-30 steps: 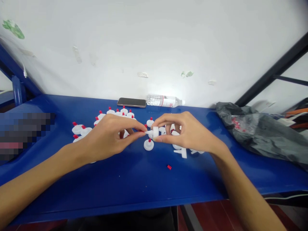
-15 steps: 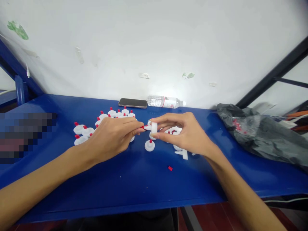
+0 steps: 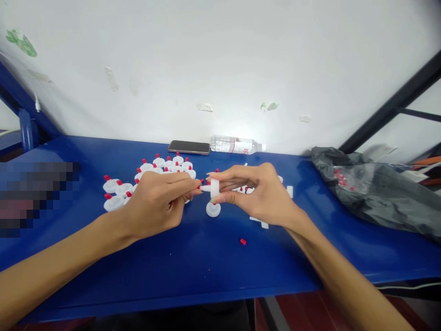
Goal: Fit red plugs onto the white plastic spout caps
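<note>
Shifting left since earlier, white nozzle cap (image 3: 214, 188) is hovering in front of water bottle (image 3: 237, 145), right hand (image 3: 263, 193) pinching its base, left hand (image 3: 160, 197) closing fingertips on red tip cap (image 3: 199, 187) at spout.

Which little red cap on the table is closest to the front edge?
The loose red cap, lying alone in front of the right hand. The other red caps on the table sit farther back, among white lids.

Red-tipped white caps (image 3: 146, 167) partly hidden behind left hand (image 3: 158, 197)
</note>
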Motion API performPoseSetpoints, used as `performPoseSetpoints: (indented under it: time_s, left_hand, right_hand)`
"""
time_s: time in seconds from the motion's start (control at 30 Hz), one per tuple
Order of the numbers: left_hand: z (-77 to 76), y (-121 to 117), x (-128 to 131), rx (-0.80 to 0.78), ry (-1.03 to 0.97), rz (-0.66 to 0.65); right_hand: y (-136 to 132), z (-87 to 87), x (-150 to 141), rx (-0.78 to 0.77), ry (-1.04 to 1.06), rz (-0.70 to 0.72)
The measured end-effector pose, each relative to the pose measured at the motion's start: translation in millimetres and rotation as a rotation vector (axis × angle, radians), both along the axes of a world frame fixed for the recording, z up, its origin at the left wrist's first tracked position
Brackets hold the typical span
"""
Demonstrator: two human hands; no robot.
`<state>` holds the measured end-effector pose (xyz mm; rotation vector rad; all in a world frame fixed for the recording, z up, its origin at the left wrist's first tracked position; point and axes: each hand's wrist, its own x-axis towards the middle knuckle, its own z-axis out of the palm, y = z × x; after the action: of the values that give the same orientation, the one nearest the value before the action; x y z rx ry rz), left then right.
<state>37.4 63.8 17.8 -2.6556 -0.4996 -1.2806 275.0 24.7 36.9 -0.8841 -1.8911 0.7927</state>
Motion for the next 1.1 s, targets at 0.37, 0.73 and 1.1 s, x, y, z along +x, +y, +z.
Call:
performPoseSetpoints:
  time_s: [0.37,0.73,1.1]
  left_hand:
    - [-2.9,-1,-2,0.171,0.067,0.066]
    - [-1.2,5,-2,-0.019,0.067,0.017]
    - [19.1,6,5,-0.533,-0.048,0.106]
  right_hand:
    - [5,-8.7,-1,-0.123,0.046,0.066]
    - [9,-19.6,-5,0.160,-0.070,-0.033]
    - [9,0.6,3,0.329,-0.257,-0.158]
